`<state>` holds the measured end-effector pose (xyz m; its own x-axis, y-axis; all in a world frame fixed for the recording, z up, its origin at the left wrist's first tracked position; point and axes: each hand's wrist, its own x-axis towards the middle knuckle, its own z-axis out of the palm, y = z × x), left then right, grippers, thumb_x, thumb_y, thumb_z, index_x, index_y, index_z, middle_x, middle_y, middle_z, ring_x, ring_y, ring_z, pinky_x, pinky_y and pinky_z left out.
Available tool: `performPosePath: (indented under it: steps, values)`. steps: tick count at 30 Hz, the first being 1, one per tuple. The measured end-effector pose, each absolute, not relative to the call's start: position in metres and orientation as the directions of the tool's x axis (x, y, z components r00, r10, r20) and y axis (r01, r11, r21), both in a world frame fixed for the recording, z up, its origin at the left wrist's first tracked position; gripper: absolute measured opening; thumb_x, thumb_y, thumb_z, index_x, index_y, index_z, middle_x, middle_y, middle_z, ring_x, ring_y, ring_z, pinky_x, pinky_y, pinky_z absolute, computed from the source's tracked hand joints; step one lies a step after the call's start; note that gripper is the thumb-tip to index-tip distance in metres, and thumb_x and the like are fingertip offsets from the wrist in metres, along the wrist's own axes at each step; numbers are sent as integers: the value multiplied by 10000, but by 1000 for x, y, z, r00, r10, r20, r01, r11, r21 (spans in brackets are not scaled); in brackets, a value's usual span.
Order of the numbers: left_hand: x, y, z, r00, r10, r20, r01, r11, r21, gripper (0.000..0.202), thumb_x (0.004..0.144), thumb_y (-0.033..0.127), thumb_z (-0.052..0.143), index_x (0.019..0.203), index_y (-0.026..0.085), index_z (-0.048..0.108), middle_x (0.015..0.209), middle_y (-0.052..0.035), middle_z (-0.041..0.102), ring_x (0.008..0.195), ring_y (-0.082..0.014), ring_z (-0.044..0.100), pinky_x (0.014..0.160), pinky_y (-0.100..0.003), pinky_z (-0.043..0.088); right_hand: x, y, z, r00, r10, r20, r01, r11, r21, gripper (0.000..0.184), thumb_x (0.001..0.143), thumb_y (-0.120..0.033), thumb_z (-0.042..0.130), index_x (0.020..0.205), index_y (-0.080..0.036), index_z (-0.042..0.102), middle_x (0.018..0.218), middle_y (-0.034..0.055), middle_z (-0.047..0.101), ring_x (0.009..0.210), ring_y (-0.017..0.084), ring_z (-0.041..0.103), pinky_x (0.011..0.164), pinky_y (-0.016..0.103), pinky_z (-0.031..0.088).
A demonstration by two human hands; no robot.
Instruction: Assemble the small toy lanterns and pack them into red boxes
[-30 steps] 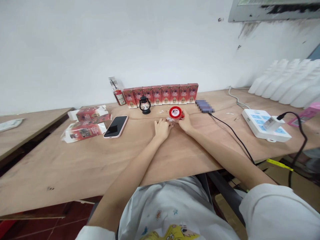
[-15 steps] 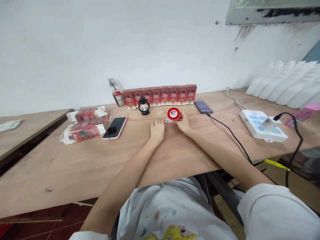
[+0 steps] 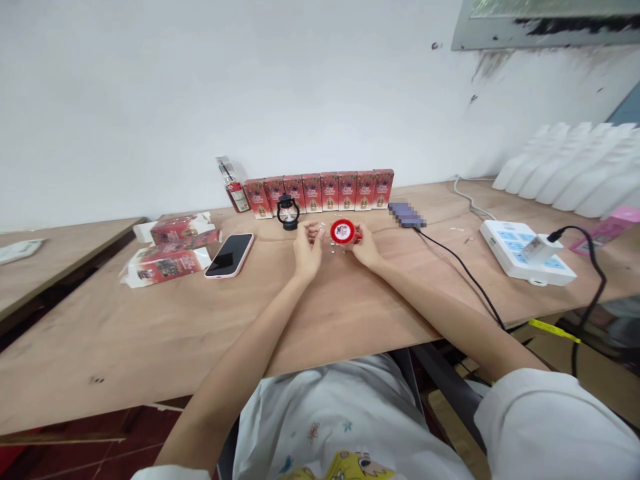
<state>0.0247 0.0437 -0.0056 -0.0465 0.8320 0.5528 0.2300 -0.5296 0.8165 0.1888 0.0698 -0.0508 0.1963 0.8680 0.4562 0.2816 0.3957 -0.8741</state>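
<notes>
My right hand (image 3: 366, 247) is closed around a red lantern (image 3: 357, 235), tipped so that its round base with a printed white centre faces me. To its left, my left hand (image 3: 307, 252) is raised off the table with its fingers curled toward the thumb. A tiny pale bit shows at those fingertips, too small to name. Several small silvery discs (image 3: 333, 244) lie on the table between the hands, partly hidden by the lantern. A black lantern (image 3: 288, 213) stands upright just beyond my left hand.
Several red printed boxes (image 3: 330, 192) stand in a row along the wall, beside a packaged lantern (image 3: 236, 193). Opened boxes (image 3: 170, 263) and a phone (image 3: 230, 256) lie left. Right are a blurred device (image 3: 407, 215) on a black cable, a power strip (image 3: 515, 243) and white bottles (image 3: 565, 163).
My left hand has lifted from the small discs and turned palm inward, its fingers curling. The red lantern in my right hand has shifted slightly left and down.
</notes>
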Motion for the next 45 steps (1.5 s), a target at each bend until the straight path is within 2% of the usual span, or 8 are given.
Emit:
performPosePath:
  steps: [2,9,18,29,35,37,41,45]
  values:
    - [25,37,0,-18,790,613,258,-589,766,170,857,237,556,1022,193,545,892,-34,641,746,-117,592,682,-230,470,189,68,-50,174,865,470,305,407,-861,436,546,-209,752,921,-226,529,965,18,664,888,210,630,812,379,500]
    - [25,18,12,132,632,764,507,-705,496,184,890,292,541,801,214,682,836,-27,681,828,-164,556,779,-302,440,188,63,-47,53,842,536,312,496,-810,368,602,-209,714,924,-222,535,1008,29,672,936,209,633,836,366,496]
    - [21,23,4,226,616,755,722,-626,295,213,909,320,510,940,290,718,897,-27,704,868,-201,504,793,-347,345,186,57,-43,12,842,539,318,508,-800,333,622,-195,695,920,-212,546,970,25,670,894,199,633,842,368,491]
    - [21,23,4,257,647,718,732,-615,293,246,908,359,504,1053,304,694,1037,-53,659,931,-204,508,822,-345,345,188,63,-47,39,841,540,299,506,-809,379,605,-222,727,942,-216,551,998,32,672,916,205,634,856,381,495]
    - [21,26,4,118,668,735,694,-585,420,279,945,310,420,1086,230,646,1000,-60,627,943,-189,526,863,-316,378,188,66,-49,119,865,487,276,442,-853,439,551,-236,771,929,-223,548,985,30,668,905,209,631,819,386,514]
    - [20,28,0,115,729,675,727,-525,443,266,943,279,415,1040,219,655,981,-60,632,941,-198,526,853,-323,383,187,66,-49,174,867,467,262,416,-871,445,543,-241,776,923,-223,545,969,27,663,905,210,627,819,393,516]
    - [20,35,-10,223,863,453,841,-405,359,231,909,324,487,990,256,693,998,-62,647,1012,-256,499,842,-380,366,187,67,-50,232,873,430,216,385,-897,420,539,-238,769,884,-215,531,901,19,654,857,202,624,800,394,526]
    - [22,40,-15,268,904,334,873,-375,311,213,879,370,539,954,279,717,1037,-66,644,1068,-286,474,862,-414,344,188,69,-52,226,865,447,211,405,-890,416,537,-233,771,874,-216,528,893,13,649,857,199,623,842,413,518]
